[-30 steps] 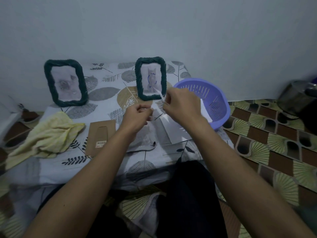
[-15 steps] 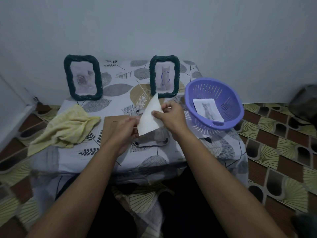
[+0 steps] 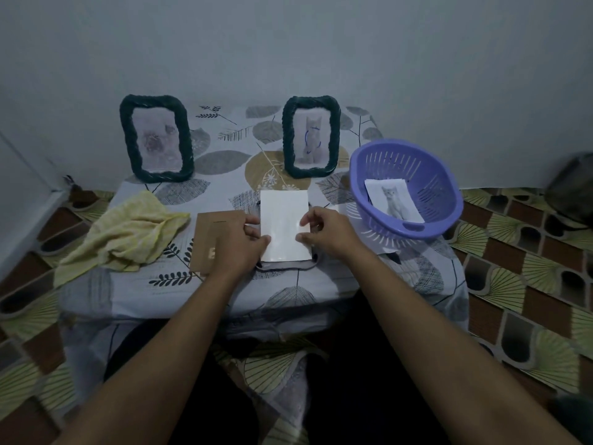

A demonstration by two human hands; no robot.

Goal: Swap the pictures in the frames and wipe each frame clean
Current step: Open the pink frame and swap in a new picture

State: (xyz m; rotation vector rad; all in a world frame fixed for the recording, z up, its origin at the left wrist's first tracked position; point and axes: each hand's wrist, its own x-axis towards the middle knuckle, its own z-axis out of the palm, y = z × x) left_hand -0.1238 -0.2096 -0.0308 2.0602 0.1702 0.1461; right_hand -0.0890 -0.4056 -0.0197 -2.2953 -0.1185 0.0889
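Centrally, both the left hand (image 3: 240,240) and right hand (image 3: 324,231) pinch the side edges of a glossy white sheet (image 3: 284,231) lying over a mostly hidden frame, flanked by brown card backing (image 3: 208,232), crumpled yellow cloth (image 3: 128,232) and a slotted purple basket (image 3: 426,175), with 2 rope-textured frames (image 3: 156,138) upright behind.

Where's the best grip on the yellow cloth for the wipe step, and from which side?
Probably the raised bunched fold in the middle of the yellow cloth, pinched from above. It lies crumpled on the table left of the brown backing board, with its left end draping toward the table edge. The left hand is nearest, though it is now on the white sheet.
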